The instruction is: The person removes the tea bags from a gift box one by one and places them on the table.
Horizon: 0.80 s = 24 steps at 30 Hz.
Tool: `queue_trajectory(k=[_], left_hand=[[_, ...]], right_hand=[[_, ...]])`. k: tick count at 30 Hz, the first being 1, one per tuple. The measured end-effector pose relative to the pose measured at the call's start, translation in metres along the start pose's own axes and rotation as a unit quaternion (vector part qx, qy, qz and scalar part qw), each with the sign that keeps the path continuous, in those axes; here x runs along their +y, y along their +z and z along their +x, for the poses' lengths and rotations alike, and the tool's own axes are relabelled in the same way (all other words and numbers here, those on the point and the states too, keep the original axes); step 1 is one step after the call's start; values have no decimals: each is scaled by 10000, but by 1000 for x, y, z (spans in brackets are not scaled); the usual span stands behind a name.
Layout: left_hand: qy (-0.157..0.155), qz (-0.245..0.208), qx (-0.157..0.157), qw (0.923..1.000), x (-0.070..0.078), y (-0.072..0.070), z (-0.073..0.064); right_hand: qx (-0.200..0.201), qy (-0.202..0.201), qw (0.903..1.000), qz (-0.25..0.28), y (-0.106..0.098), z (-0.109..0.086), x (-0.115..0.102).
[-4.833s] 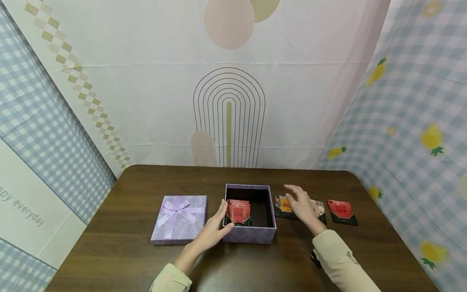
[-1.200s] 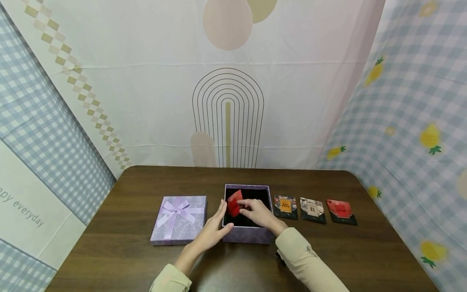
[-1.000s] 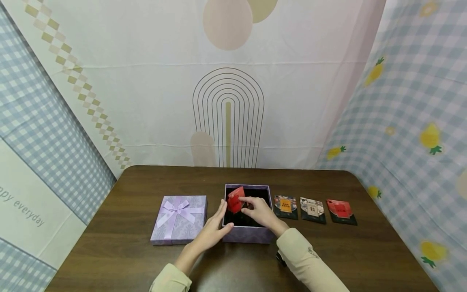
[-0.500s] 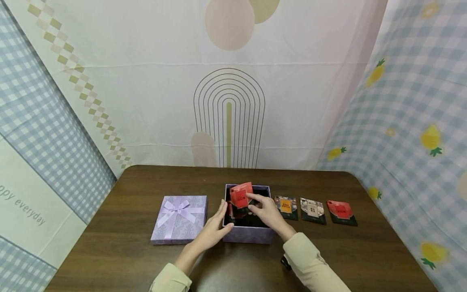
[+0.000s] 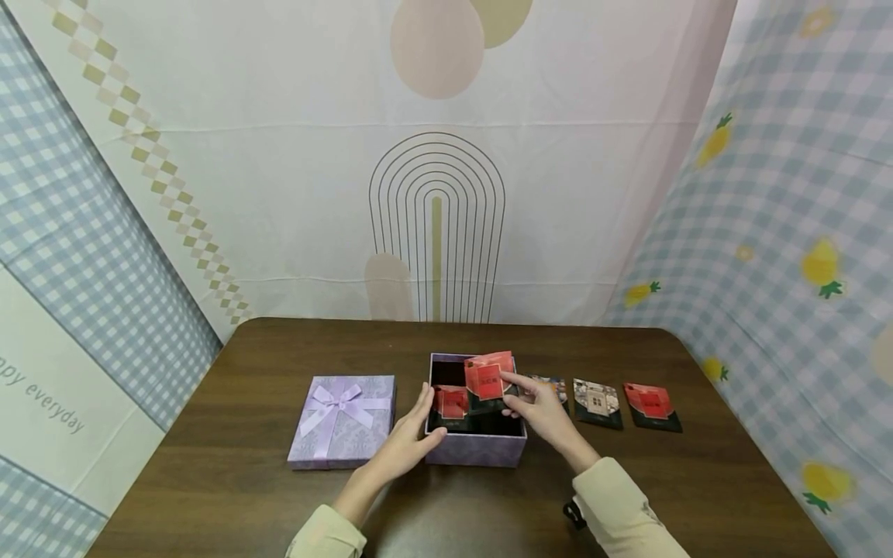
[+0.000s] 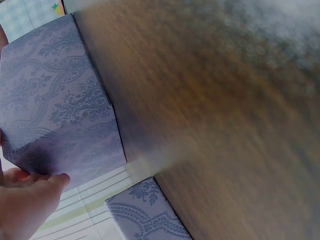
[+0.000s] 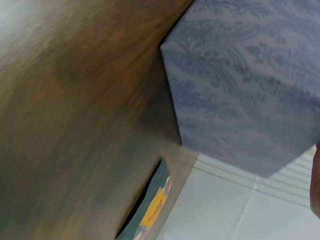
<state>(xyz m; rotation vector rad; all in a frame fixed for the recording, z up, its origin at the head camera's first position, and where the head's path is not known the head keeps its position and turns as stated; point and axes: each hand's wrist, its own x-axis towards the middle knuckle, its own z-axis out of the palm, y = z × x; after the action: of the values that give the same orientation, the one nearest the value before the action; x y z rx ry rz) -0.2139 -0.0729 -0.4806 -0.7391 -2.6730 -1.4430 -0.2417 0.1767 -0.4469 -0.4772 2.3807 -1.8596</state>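
Observation:
A red-and-black sachet [image 5: 484, 381] hangs tilted over the open purple patterned box [image 5: 477, 451], pinched at its right edge between the thumb and fingers of my right hand [image 5: 547, 418]. Another red-and-black sachet [image 5: 452, 403] lies in the left part of the box. My left hand [image 5: 405, 442] rests against the box's left side with fingers straight, its thumb at the front corner. In the left wrist view, part of that hand [image 6: 37, 197] touches the patterned box wall [image 6: 60, 95]. The right wrist view shows only a sliver of a finger [image 7: 315, 187] at its edge.
Left of the box lies a purple lid [image 5: 349, 442] with a ribbon bow. To the right, on the brown table [image 5: 446, 511], lie an orange-label sachet [image 7: 152, 207], a beige-label sachet [image 5: 598, 401] and a red sachet [image 5: 653, 404]. Patterned cloth [image 5: 314, 194] hangs behind.
My right hand went from above the right-hand sachets into the box and pinched a red sachet. It has since lifted the sachet and moved right. My left hand has stayed in place.

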Motion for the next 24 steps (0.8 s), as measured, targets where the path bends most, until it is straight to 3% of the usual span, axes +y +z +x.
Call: queue_trajectory(k=[8,17,24], left_hand=[[36,-6,26,10000,-1,1,0],[72,8,19,10000,0,-1,-1],[28,19,-1,10000,-1,0,0]], right_hand=[[193,179,9982,545,-19,-21,5],[604,-126,9980,168,-54,-47,7],[913,302,9953,-140,-74,-68,7]])
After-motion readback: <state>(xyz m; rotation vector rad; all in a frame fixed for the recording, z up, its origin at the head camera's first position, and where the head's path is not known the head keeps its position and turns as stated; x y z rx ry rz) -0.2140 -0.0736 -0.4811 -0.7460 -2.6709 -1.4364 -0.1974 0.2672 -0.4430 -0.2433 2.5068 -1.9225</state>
